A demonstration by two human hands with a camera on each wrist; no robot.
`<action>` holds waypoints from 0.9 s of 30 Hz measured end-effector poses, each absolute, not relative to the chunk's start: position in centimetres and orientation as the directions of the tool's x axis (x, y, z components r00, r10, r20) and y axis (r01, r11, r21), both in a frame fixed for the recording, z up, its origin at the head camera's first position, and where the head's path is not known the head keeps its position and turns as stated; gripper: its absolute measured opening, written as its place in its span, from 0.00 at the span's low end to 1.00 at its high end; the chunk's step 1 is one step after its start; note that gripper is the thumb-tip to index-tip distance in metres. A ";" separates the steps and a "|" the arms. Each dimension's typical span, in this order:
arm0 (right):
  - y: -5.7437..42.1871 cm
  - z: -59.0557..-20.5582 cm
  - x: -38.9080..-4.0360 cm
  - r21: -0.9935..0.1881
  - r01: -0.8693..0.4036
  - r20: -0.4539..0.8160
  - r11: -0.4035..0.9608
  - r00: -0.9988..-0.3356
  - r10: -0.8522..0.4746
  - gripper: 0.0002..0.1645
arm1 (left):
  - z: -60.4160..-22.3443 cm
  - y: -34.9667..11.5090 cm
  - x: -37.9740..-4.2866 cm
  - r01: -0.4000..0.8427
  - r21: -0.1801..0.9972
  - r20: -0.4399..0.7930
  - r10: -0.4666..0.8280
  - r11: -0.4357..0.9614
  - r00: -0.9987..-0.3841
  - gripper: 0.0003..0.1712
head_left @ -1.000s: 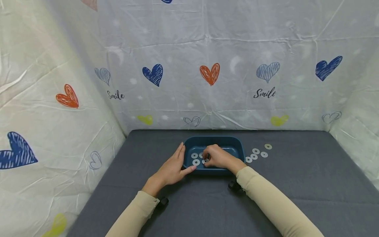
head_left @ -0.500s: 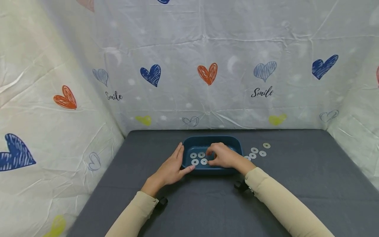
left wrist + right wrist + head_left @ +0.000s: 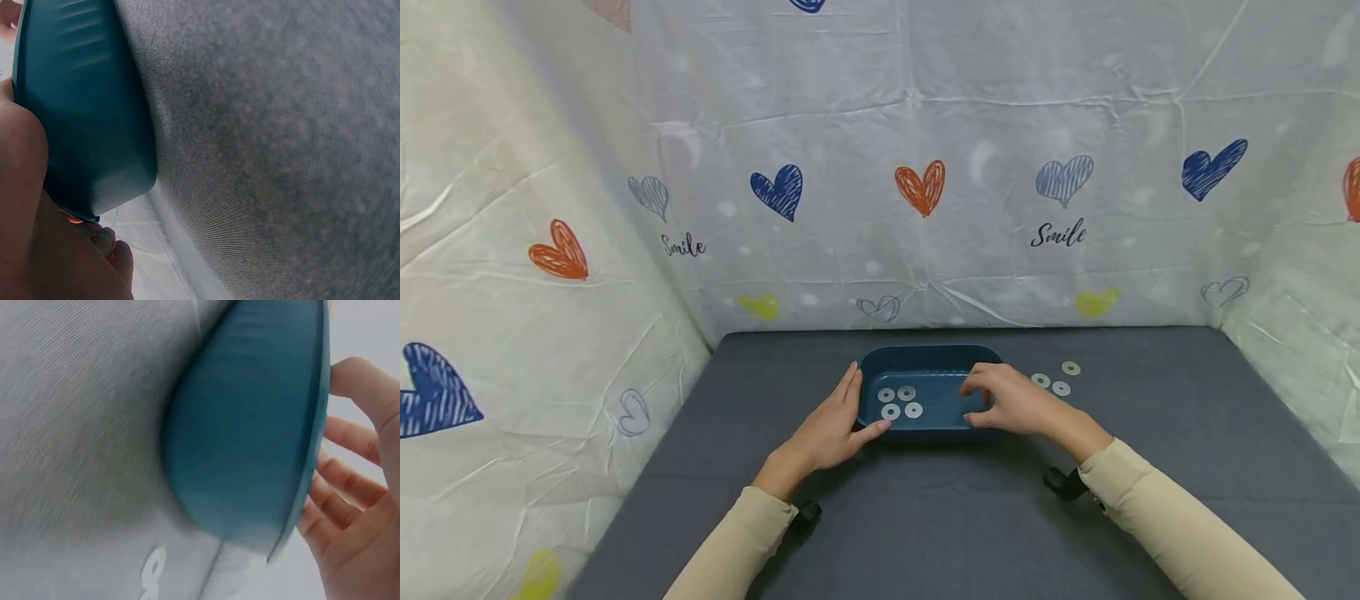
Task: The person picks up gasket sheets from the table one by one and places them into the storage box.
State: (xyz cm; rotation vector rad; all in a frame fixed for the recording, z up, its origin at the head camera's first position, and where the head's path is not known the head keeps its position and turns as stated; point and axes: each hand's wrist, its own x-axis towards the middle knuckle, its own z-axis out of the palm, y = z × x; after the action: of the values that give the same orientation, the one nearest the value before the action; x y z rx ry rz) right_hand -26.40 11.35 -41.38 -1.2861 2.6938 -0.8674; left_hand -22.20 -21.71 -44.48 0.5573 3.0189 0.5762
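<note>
A dark blue rectangular tray [image 3: 942, 392] stands on the table, with several flat pale washers [image 3: 913, 410] lying at the left of its floor. My left hand [image 3: 826, 432] rests against the tray's left end, fingers straight along the side and thumb at the front rim. Over the tray's right end is my right hand [image 3: 1026, 406], thumb and fingers apart with nothing seen between them. In the right wrist view its fingers [image 3: 350, 481] spread beside the tray rim [image 3: 319, 425]. More washers [image 3: 1061, 388] lie on the table to the right, some possibly hidden by the right hand.
A dark grey cloth covers the table [image 3: 910, 517]. Behind it and at both sides hangs a white curtain [image 3: 850, 100] printed with hearts. Each wrist carries a small black device, seen below the right wrist as a black camera mount [image 3: 1063, 483].
My right hand has moved right, from the washers inside the tray to its right end, and its fingers have parted. The left hand stays at the tray's left end.
</note>
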 end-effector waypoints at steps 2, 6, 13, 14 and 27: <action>12.2 -41.3 -26.3 -0.500 -0.715 0.215 0.489 -0.650 -0.729 0.15 | -44.5 -21.7 -22.2 0.341 0.361 0.049 0.347 0.868 -0.936 0.62; 14.0 -41.0 -25.9 -0.505 -0.710 0.226 0.491 -0.658 -0.718 0.14 | -44.6 -21.7 -22.3 0.339 0.361 0.049 0.346 0.869 -0.937 0.63; 17.2 -41.2 -25.8 -0.512 -0.684 0.260 0.520 -0.700 -0.665 0.13 | -44.6 -21.7 -22.3 0.341 0.363 0.049 0.348 0.867 -0.936 0.63; 17.7 -41.4 -25.8 -0.514 -0.681 0.268 0.522 -0.705 -0.656 0.13 | -44.6 -21.7 -22.3 0.341 0.361 0.049 0.347 0.868 -0.936 0.63; 22.1 -43.7 -27.4 -0.503 -0.605 0.289 0.617 -0.791 -0.539 0.18 | -44.5 -21.6 -22.1 0.338 0.353 0.047 0.345 0.872 -0.938 0.62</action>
State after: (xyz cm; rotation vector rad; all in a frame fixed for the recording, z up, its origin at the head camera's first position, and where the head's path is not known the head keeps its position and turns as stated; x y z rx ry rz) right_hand -27.37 22.07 -43.70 -1.0370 2.9221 -0.9759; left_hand -22.14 -21.60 -44.53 0.5512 3.0226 0.5648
